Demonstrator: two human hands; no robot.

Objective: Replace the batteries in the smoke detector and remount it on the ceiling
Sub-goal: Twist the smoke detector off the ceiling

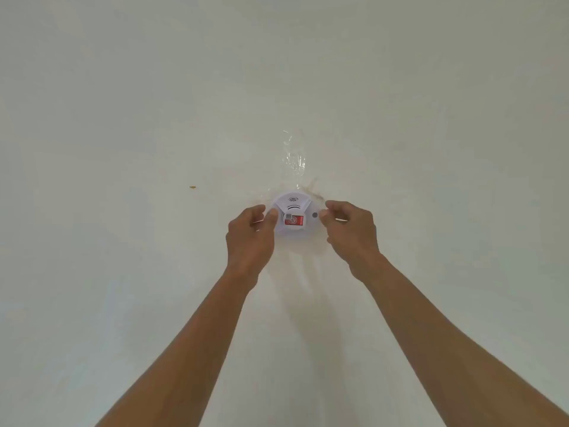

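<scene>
A round white smoke detector [295,215] sits against the pale ceiling [154,103], with a red label and a small grey button on its face. My left hand [251,238] grips its left edge, thumb on the rim and fingers curled. My right hand [351,232] is at the detector's right edge with curled fingers, its fingertips pinching the rim or the clear tape there; which one I cannot tell. Both arms reach up from the bottom of the view.
A strip of clear shiny tape [294,158] runs on the ceiling above the detector. A small yellowish mark [192,187] lies on the ceiling to the left. Faint stains surround the detector.
</scene>
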